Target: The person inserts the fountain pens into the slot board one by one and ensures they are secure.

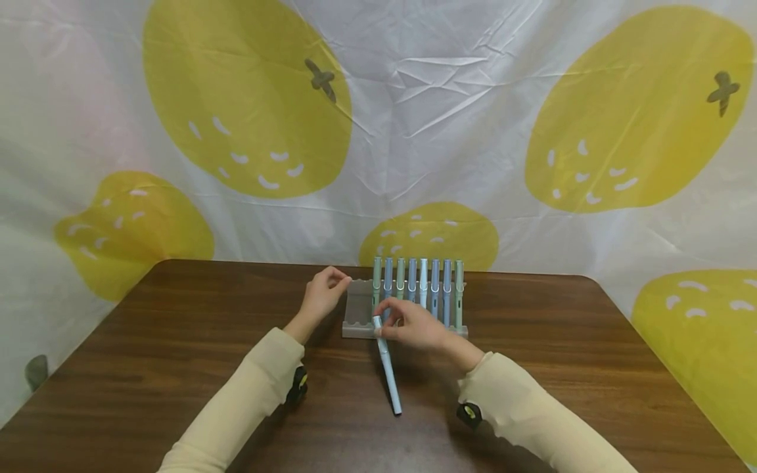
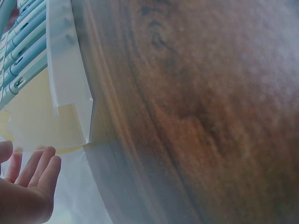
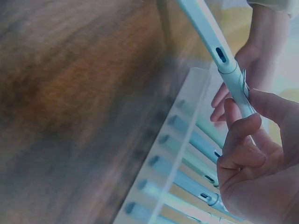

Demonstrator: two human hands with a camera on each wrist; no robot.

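Note:
My right hand pinches a pale blue pen near its capped end, between thumb and fingers. The pen slants down toward me, in front of a clear rack. In the right wrist view, the clip and a small oval window show on the pen. Several green and blue pens stand side by side in the rack, filling its middle and right slots. My left hand is at the rack's upper left corner. Its fingers look relaxed and hold nothing in the left wrist view.
Dark brown wooden table under the rack. Behind its far edge hangs a white cloth printed with big yellow lemons. Black wrist cameras sit at both cream sleeves.

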